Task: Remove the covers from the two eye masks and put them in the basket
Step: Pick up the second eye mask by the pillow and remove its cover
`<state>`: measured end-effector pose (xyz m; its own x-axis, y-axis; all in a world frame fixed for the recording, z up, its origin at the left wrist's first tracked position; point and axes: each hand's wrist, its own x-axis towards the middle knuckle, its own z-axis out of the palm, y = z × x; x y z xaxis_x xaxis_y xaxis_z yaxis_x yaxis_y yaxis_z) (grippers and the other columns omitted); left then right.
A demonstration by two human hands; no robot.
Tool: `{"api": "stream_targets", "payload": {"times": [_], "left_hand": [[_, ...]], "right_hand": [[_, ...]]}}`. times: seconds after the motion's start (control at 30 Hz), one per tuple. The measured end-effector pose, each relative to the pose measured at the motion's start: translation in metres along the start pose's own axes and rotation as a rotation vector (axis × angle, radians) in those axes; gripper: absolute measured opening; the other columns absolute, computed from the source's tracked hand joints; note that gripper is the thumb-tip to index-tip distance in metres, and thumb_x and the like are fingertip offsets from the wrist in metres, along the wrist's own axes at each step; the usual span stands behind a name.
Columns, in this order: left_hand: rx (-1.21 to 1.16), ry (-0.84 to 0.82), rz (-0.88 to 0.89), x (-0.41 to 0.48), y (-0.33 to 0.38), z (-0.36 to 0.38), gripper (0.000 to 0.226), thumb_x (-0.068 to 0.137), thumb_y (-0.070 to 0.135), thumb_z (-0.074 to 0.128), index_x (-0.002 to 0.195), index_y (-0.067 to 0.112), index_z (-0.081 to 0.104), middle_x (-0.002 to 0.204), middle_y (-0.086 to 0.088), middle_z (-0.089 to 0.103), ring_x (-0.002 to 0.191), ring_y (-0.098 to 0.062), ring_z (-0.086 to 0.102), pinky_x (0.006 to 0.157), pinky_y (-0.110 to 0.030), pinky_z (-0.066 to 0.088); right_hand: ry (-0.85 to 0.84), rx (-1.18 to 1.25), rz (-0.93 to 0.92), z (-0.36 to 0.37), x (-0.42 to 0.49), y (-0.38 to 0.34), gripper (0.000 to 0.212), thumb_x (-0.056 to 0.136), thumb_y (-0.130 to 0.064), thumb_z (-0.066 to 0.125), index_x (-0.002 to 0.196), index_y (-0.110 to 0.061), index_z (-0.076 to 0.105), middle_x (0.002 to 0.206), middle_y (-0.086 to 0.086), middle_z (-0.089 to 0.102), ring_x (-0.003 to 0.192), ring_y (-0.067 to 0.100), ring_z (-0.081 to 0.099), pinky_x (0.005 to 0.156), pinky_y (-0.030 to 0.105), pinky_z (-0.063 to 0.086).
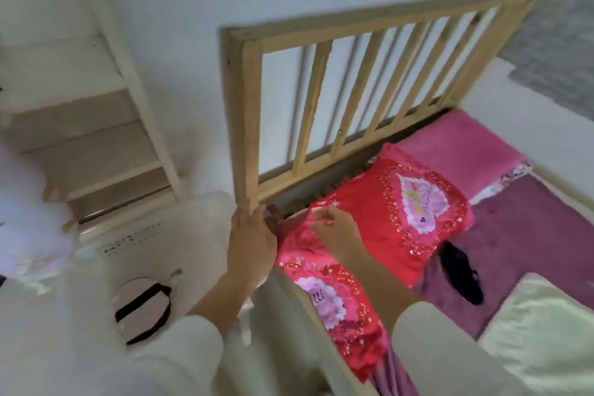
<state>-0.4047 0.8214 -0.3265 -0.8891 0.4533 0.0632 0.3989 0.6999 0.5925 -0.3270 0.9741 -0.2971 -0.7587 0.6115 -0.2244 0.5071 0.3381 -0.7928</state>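
Note:
A pink eye mask [141,309] with a black strap lies on a white surface at the lower left. Just behind it is a white perforated wall [128,239], perhaps the basket; I cannot tell if the mask is inside it. A black eye mask [459,272] lies on the purple sheet [530,235] to the right of the red pillow [395,222]. My left hand [250,241] grips the foot of the wooden headboard post [249,125]. My right hand [334,230] pinches a small pink piece of fabric at the red pillow's near corner.
The slatted wooden headboard [379,19] stands against the white wall. A pink pillow [456,151] lies behind the red one, and a pale satin cushion [540,337] lies at the lower right. White shelves [80,138] stand to the left, and a second floral pillow [334,296] lies near the bed's edge.

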Motion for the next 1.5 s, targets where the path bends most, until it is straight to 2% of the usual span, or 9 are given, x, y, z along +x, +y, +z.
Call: {"api": "stream_targets", "payload": {"times": [0.2,0.43,0.53,0.67,0.77,0.93,1.07,1.33,1.5], "left_hand": [[-0.045,-0.324,0.319,-0.005,0.140,0.121,0.051,0.087,0.015,0.053,0.137,0.011,0.043,0.157,-0.022,0.022,0.148,-0.032,0.011,0.119,-0.039,0.012],[0.084,-0.620,0.371,-0.018,0.229,0.274,0.056,0.087,0.015,0.051,0.141,0.011,0.036,0.159,-0.023,0.013,0.148,-0.033,0.007,0.118,-0.036,0.010],[0.183,-0.711,0.354,-0.015,0.238,0.334,0.056,0.089,0.018,0.051,0.142,0.012,0.034,0.160,-0.021,0.013,0.148,-0.033,0.008,0.118,-0.038,0.014],[0.320,-0.764,0.435,0.002,0.232,0.401,0.058,0.088,0.022,0.051,0.143,0.013,0.033,0.160,-0.018,0.014,0.148,-0.032,0.011,0.117,-0.041,0.022],[0.426,-0.754,0.574,0.018,0.220,0.445,0.061,0.088,0.024,0.048,0.146,0.013,0.030,0.162,-0.016,0.010,0.149,-0.031,0.005,0.120,-0.041,0.014],[0.555,-0.751,0.649,0.035,0.199,0.491,0.067,0.082,0.027,0.058,0.144,0.013,0.038,0.161,-0.014,0.019,0.148,-0.031,0.014,0.118,-0.046,0.016],[0.559,-0.761,0.658,0.034,0.184,0.500,0.069,0.070,0.023,0.070,0.136,0.011,0.052,0.154,-0.018,0.035,0.141,-0.035,0.034,0.112,-0.051,0.031],[0.432,-0.817,0.518,0.038,0.201,0.490,0.064,0.083,0.023,0.061,0.143,0.016,0.039,0.161,-0.008,0.020,0.148,-0.026,0.016,0.119,-0.041,0.015],[-0.043,-0.686,0.423,0.051,0.245,0.448,0.047,0.085,0.002,0.056,0.131,0.011,0.052,0.137,-0.008,0.052,0.132,-0.025,0.041,0.110,-0.024,0.026]], "right_hand": [[0.261,0.062,0.298,-0.126,-0.020,0.132,0.022,0.079,-0.009,0.068,0.101,-0.008,0.069,0.093,0.005,0.068,0.085,0.018,0.061,0.077,0.024,0.044],[0.257,0.088,0.601,-0.211,-0.011,0.287,0.011,0.080,-0.013,0.062,0.070,-0.017,0.064,0.066,-0.001,0.058,0.060,0.017,0.052,0.057,0.026,0.041],[0.196,0.073,0.708,-0.232,0.009,0.351,0.020,0.082,-0.015,0.056,0.063,-0.018,0.051,0.067,0.004,0.053,0.060,0.022,0.048,0.058,0.030,0.039],[0.130,0.025,0.782,-0.246,0.037,0.433,0.013,0.085,-0.019,0.054,0.096,-0.014,0.059,0.085,0.004,0.057,0.073,0.024,0.054,0.063,0.031,0.041],[0.159,0.084,0.852,-0.240,0.054,0.482,0.013,0.084,-0.015,0.057,0.097,-0.016,0.055,0.084,0.005,0.056,0.063,0.020,0.052,0.056,0.028,0.042],[0.386,0.286,1.075,-0.215,0.077,0.538,0.030,0.082,-0.029,0.064,0.097,-0.004,0.056,0.068,0.003,0.055,0.051,0.015,0.050,0.043,0.023,0.034],[0.568,0.441,1.220,-0.209,0.098,0.555,0.046,0.079,-0.047,0.065,0.095,-0.004,0.060,0.079,0.010,0.063,0.071,0.027,0.061,0.059,0.032,0.044],[0.693,0.284,0.846,-0.243,0.109,0.519,0.003,0.087,-0.014,0.056,0.086,-0.015,0.053,0.074,0.000,0.055,0.073,0.026,0.059,0.050,0.026,0.039],[0.543,0.392,0.571,-0.289,0.084,0.456,0.022,0.087,-0.005,0.059,0.078,-0.025,0.058,0.074,0.002,0.059,0.069,0.013,0.057,0.062,0.026,0.045]]}}
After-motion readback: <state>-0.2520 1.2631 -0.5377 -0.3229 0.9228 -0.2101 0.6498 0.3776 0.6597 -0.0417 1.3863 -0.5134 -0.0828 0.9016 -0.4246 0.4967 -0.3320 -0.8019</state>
